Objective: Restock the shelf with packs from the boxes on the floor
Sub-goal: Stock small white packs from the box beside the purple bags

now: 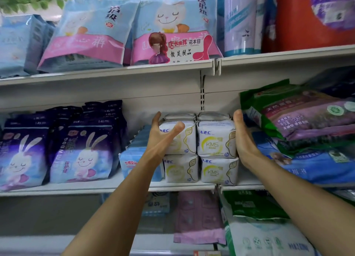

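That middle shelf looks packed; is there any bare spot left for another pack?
Little room. A bare strip of white metal shelf shows between the white ABC packs and the slumped blue bag. Dark purple rabbit bags and light blue packs crowd the left. Both hands, left and right, flank the stack.

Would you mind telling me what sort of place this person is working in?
Most likely a shop aisle, in a supermarket or drugstore. White shelves hold rows of identical packaged goods, such as the rabbit packs. A promo card is clipped to the upper shelf edge, and both hands bracket stacked ABC packs.
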